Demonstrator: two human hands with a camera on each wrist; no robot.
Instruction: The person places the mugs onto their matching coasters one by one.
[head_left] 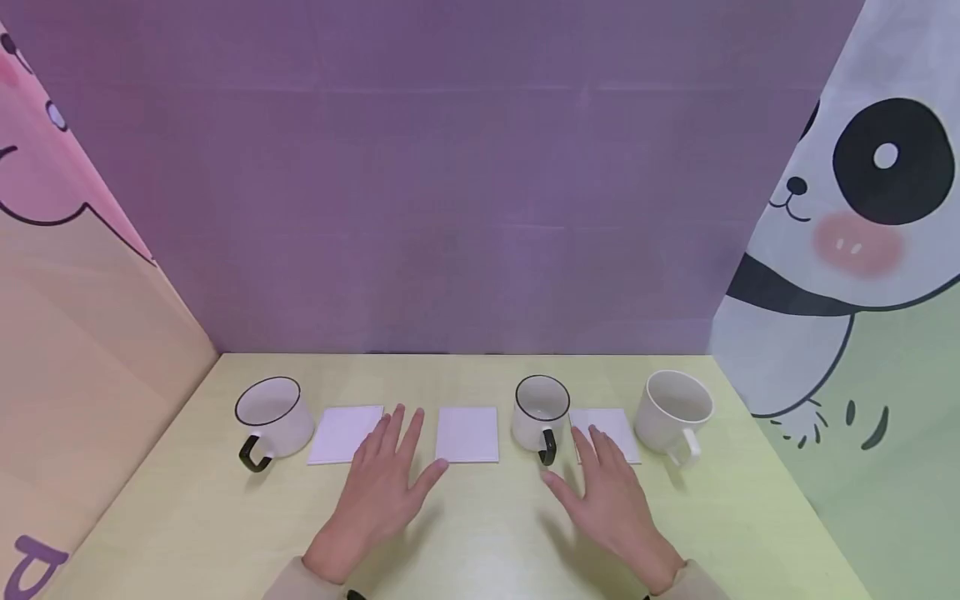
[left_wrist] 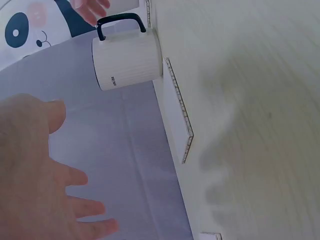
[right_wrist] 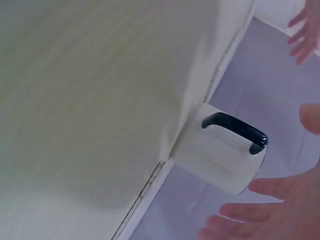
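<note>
My left hand (head_left: 382,487), its fingers straight and spread, hovers over the table by the left white square card (head_left: 341,435) and holds nothing. Fingers also spread, my right hand (head_left: 611,500) hangs above the table with its fingertips overlapping the right white card (head_left: 611,429) in the head view. A white mug with black rim and black handle (head_left: 528,429) stands between the middle card (head_left: 467,435) and the right one, close to my right thumb. To the far left is a wider black-rimmed mug (head_left: 288,429). An all-white mug (head_left: 660,425) stands to the right.
The pale wooden table (head_left: 480,550) ends at a purple backdrop (head_left: 465,183). Printed side panels, one with a panda (head_left: 832,275), flank it. In the left wrist view the middle card (left_wrist: 175,112) shows a thick corrugated edge.
</note>
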